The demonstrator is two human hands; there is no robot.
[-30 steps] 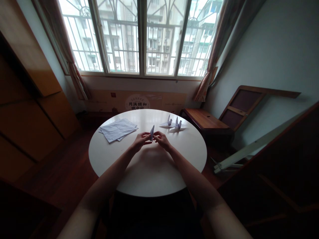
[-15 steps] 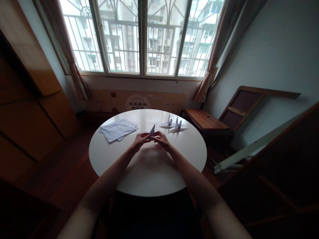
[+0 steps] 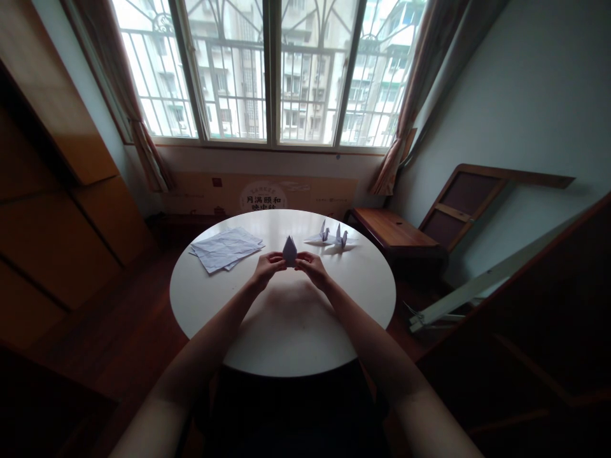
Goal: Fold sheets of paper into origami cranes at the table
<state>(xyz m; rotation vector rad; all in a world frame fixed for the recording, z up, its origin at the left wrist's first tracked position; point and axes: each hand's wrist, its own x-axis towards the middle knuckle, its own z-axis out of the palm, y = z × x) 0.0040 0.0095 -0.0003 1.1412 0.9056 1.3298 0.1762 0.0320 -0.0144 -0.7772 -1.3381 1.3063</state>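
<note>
A small piece of folded paper [image 3: 289, 250], pointed at the top, is held upright just over the white table. My left hand [image 3: 268, 266] pinches its left lower edge between thumb and fingers. On the opposite side my right hand [image 3: 310, 266] grips the right lower edge in the same way. Two finished paper cranes stand beyond my right hand: one crane [image 3: 325, 235] and, nearer, another crane [image 3: 342, 238]. Left of my left hand lies a loose stack of creased paper sheets [image 3: 226, 247].
The round white table [image 3: 296, 346] has its near rim below my forearms. A wooden bench [image 3: 394, 228] stands past its right side. Wooden cabinets [image 3: 95, 222] line the left, and a barred window [image 3: 233, 89] is at the back.
The folded paper has turned from a narrow edge-on view to a broader flat face. Both hands stay about where they were, and the cranes and sheets have not moved.
</note>
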